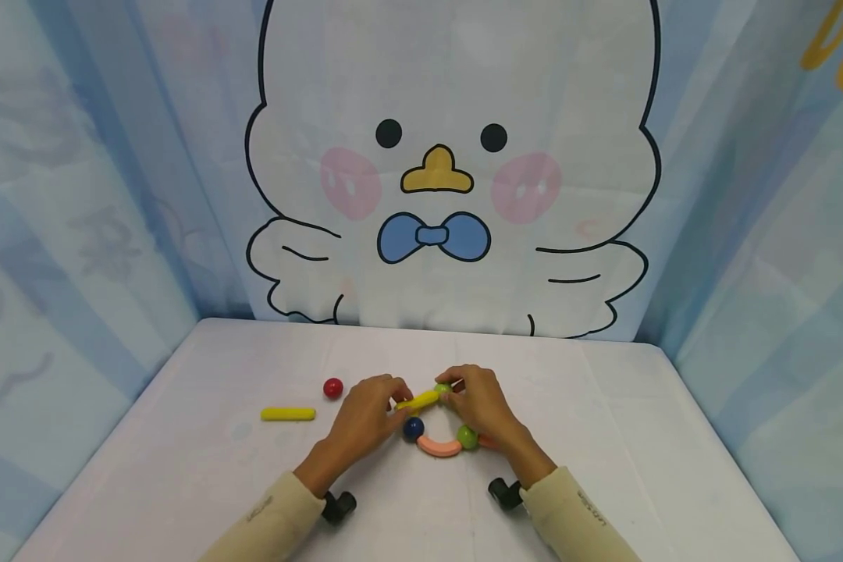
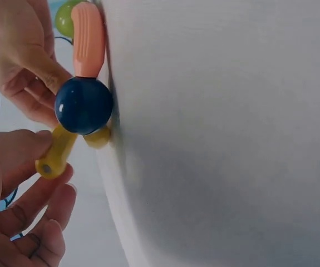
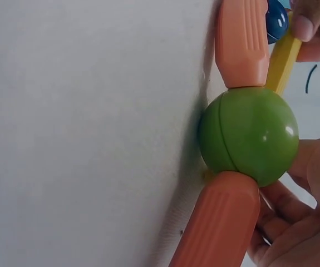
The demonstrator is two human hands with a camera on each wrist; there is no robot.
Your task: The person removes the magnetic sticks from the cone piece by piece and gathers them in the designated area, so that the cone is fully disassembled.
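Pinching a yellow stick (image 1: 425, 400), the left hand (image 1: 368, 410) faces the right hand (image 1: 482, 400), which grips a green ball (image 1: 442, 388) at the stick's 2 o'clock end. Near this stick, at 6 o'clock, is a blue ball (image 1: 414, 428).

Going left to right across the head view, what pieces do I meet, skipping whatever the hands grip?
Loose yellow stick, red ball, dark blue ball, curved pink stick, lower green ball, second pink stick.
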